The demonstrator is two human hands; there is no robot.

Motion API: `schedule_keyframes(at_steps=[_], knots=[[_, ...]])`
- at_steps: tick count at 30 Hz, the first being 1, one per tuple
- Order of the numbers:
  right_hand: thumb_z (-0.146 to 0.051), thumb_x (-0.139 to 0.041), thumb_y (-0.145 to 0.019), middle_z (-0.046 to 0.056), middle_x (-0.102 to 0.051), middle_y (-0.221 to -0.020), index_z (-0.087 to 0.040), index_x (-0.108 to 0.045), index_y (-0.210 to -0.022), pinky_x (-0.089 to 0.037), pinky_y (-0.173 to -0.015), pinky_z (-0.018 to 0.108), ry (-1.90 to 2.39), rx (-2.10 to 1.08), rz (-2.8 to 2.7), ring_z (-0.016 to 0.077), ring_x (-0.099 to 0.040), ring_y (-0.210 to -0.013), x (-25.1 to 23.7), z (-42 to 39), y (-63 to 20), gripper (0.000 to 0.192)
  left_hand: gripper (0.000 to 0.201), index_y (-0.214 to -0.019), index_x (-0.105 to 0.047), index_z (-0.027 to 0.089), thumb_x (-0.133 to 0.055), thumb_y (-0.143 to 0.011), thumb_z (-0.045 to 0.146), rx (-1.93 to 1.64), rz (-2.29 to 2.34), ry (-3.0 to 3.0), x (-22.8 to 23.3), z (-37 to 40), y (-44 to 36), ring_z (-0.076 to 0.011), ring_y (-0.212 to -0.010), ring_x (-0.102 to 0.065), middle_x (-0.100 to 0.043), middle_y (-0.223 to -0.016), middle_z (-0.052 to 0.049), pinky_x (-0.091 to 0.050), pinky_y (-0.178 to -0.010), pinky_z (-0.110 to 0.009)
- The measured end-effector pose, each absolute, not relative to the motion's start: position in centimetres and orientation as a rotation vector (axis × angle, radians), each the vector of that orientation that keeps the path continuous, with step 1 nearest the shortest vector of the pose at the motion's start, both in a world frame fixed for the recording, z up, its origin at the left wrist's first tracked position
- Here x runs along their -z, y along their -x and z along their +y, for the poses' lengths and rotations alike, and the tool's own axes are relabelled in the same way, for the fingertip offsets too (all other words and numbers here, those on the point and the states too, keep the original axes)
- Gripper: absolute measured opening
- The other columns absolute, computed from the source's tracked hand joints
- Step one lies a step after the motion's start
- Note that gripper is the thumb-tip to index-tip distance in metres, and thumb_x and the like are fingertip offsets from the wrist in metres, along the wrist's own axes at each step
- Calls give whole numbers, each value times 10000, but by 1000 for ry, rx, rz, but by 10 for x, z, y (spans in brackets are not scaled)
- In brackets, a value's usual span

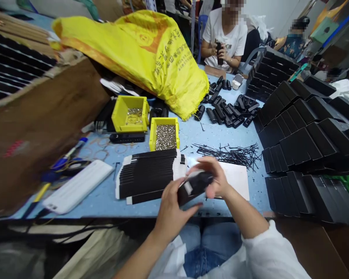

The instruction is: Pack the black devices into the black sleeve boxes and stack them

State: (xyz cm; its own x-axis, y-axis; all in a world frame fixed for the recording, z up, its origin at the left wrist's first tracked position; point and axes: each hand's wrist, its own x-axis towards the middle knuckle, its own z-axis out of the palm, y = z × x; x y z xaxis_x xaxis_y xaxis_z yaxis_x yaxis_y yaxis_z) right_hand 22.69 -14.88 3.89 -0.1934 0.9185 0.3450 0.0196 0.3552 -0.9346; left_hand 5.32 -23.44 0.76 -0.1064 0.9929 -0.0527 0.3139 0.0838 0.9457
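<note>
Both hands hold one small black box (pixel 193 186) just above the near edge of the blue counter (pixel 209 139). The left hand (pixel 171 209) grips it from below, and the right hand (pixel 213 176) pinches its top end. A stack of flat black cards (pixel 148 174) lies just beside it, with thin black pins (pixel 229 153) behind.

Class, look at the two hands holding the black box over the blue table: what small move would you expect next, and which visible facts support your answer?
Probably the right hand folds the end shut while the left hand steadies the black box. Both hands grip it above the table edge, flat blanks lie beside it, and finished boxes are stacked on the right.
</note>
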Motion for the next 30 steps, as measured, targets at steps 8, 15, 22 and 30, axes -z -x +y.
schedule_keyframes(at_steps=[8, 15, 22, 30], knots=[[-208, -640, -828, 97, -671, -919, -127, -671, -821, -432, -929, 327, 1316, -913, -2230, 173, -593, -947, 8, -14, -184, 88, 736, -1305, -308, 189, -702, -721, 403, -890, 1538, -1602, 10, -215, -54, -295, -1052, -632, -609, -1154, -143, -490, -916, -421], [-330, -505, -923, 47, -669, -950, -213, -451, -1305, -508, -798, 328, 1279, -946, -1572, 150, -637, -832, -17, -112, -253, 403, 823, -1419, -304, 184, -680, -748, 478, -778, 1517, -1717, 17, -207, -63, -325, -1198, -563, -544, -1333, -174, -451, -992, -421], [-377, -644, -836, 67, -685, -929, -212, -698, -873, -461, -906, 392, 1281, -717, -1756, 181, -603, -874, -11, -196, -254, 178, 632, -1337, -393, 236, -645, -787, 419, -794, 1362, -1862, 23, -204, -71, -280, -1183, -572, -574, -1272, -114, -463, -969, -391], [-519, -614, -822, 75, -610, -1296, -224, -706, -1094, -403, -1075, 390, 1061, -1254, -1447, 219, -560, -1219, 15, -198, -242, 411, 939, -1431, -150, 174, -713, -702, 355, -710, 1251, -1654, 16, -203, -89, -299, -1048, -651, -605, -1208, -161, -496, -892, -421]])
